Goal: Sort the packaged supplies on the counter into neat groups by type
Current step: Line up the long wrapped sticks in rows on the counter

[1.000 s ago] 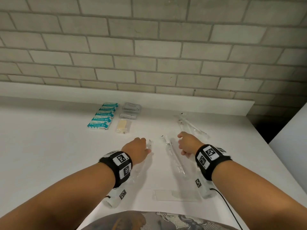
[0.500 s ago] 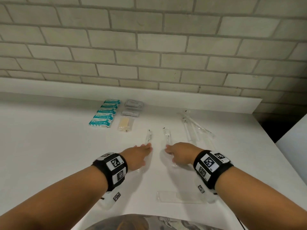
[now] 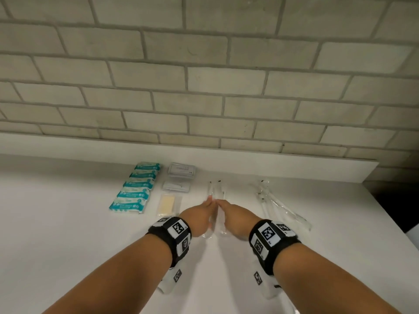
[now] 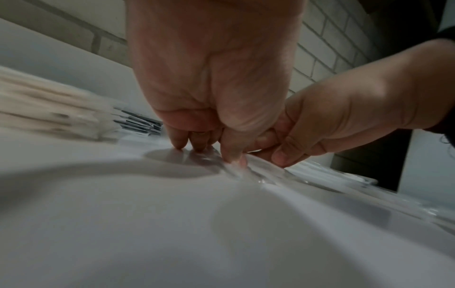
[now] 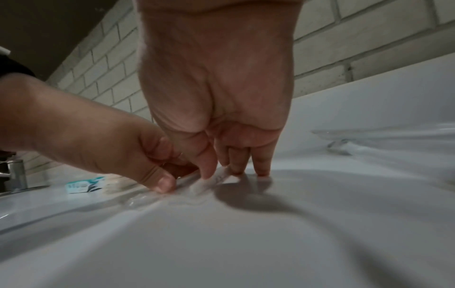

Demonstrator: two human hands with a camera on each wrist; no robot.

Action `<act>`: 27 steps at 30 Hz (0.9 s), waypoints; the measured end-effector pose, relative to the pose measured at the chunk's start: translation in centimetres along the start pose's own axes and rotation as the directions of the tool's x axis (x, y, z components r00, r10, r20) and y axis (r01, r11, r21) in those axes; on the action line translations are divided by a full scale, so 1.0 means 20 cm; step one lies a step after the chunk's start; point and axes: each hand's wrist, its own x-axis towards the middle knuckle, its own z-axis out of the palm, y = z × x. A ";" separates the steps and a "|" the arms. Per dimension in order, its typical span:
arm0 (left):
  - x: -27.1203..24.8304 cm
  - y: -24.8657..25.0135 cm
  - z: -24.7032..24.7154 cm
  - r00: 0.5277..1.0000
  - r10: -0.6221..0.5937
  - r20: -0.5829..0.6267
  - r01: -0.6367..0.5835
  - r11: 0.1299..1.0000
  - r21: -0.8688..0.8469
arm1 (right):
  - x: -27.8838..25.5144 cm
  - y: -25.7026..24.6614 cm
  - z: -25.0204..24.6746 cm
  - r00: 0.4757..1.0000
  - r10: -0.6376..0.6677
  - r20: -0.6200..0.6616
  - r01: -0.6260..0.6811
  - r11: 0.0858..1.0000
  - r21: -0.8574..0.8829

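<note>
Far left on the white counter [image 3: 68, 223] there's a column of five teal packets [image 3: 133, 188], lined up front to back, and just right of them two grey flat packs [image 3: 180, 177] with a yellowish pouch [image 3: 169, 203] in front. Then the middle, where both hands meet: the left hand [image 3: 199, 217] and right hand [image 3: 231, 217] lie side by side, fingers pointing at the wall, on two long clear sleeves [image 3: 215, 191] that lie parallel and touching (the head view only shows the backs of the hands, so the grip is hidden there). The left wrist camera fills that in: left fingertips [image 4: 179, 144] straight and pressed down on the film, nothing curled round it, thumb resting at the sleeve edge. The right wrist view shows the same for the other side, fingertips [image 5: 261, 167] flat on the counter beside the sleeve and thumb pressing its edge, so neither hand actually has hold of anything. It also catches a faucet [image 5: 14, 173] at far left, which the head view doesn't show. Further right lies a loose, crossed pile of more clear sleeves [image 3: 278, 205], well apart from the hands.
</note>
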 end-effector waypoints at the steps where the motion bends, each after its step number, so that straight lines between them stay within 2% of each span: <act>1: 0.03 -0.01 -0.02 1.000 0.001 -0.002 -0.001 1.000 0.000 | 0.04 -0.01 -0.01 1.000 0.002 -0.001 -0.002 1.000 -0.001; 4: 0.13 -0.03 -0.05 1.000 -0.006 0.013 0.006 0.999 -0.046 | 0.17 0.00 -0.03 0.999 0.026 -0.031 -0.025 1.000 0.016; 7: 0.21 -0.06 -0.07 0.999 -0.014 0.048 0.017 0.997 -0.075 | 0.28 0.00 -0.06 0.996 0.086 0.001 -0.085 0.981 0.172; 9: 0.25 -0.06 -0.09 0.999 -0.014 0.045 0.018 0.996 -0.088 | 0.32 0.01 -0.07 0.995 0.101 -0.017 -0.096 0.974 0.204; 12: 0.28 -0.04 -0.09 0.999 -0.047 0.015 0.048 0.987 -0.152 | 0.29 0.01 -0.09 0.996 0.064 -0.054 -0.057 0.990 0.128; 14: 0.28 -0.01 -0.09 0.996 -0.083 0.024 0.086 0.983 -0.163 | 0.24 0.03 -0.11 0.996 0.034 -0.078 -0.019 0.982 0.187; 16: 0.26 -0.01 -0.08 0.997 -0.074 0.030 0.078 0.986 -0.146 | 0.18 0.08 -0.15 0.980 0.045 -0.193 -0.016 0.989 0.150; 18: 0.25 -0.01 -0.07 0.998 -0.045 0.036 0.050 0.990 -0.131 | 0.12 0.18 -0.21 0.939 0.135 -0.317 -0.132 0.991 0.031; 19: 0.25 -0.02 -0.06 0.998 -0.037 0.046 0.042 0.994 -0.103 | 0.09 0.23 -0.23 0.919 0.210 -0.332 -0.224 0.975 -0.003; 22: 0.25 -0.02 -0.04 0.996 -0.034 0.087 0.031 0.999 0.036 | -0.03 0.32 -0.26 0.886 0.421 -0.195 -0.450 0.882 -0.142; 24: 0.26 -0.02 -0.03 0.995 -0.042 0.091 0.035 0.996 0.078 | -0.07 0.34 -0.23 0.869 0.477 -0.131 -0.495 0.846 -0.198; 27: 0.27 -0.02 -0.01 0.995 -0.049 0.084 0.041 0.995 0.096 | -0.06 0.35 -0.18 0.866 0.469 -0.173 -0.492 0.861 -0.127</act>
